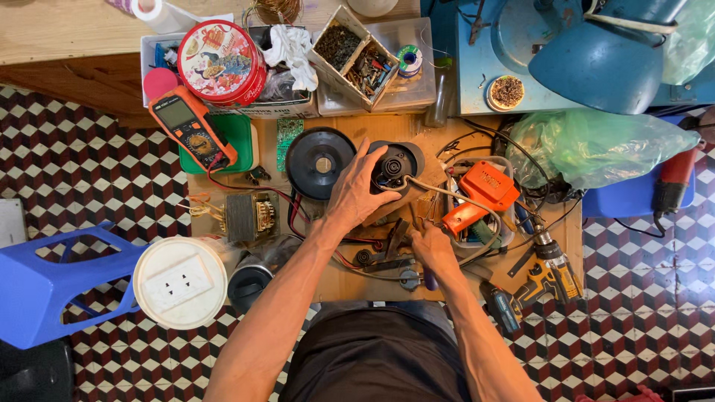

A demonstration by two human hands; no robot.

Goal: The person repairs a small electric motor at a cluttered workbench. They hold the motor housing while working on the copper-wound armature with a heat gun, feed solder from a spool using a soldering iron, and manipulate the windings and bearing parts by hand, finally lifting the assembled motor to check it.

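Observation:
My left hand (pixel 356 195) rests on a dark round motor-like part (pixel 396 164) in the middle of the small wooden work table (pixel 350 283), fingers spread over its left side. A black disc with a centre hole (pixel 320 162) lies just left of it. My right hand (pixel 432 249) is lower, fingers curled down among pliers (pixel 387 257) and wires; whether it grips anything is hidden. An orange soldering gun (pixel 480 195) lies just right of that hand.
An orange multimeter (pixel 192 126) on a green box, a transformer (pixel 246 216), a round red tin (pixel 222 61), screw trays (pixel 354 52), a cordless drill (pixel 547 279), a green plastic bag (pixel 596 145). A blue stool (pixel 52 286) and a white socket reel (pixel 180 283) stand left.

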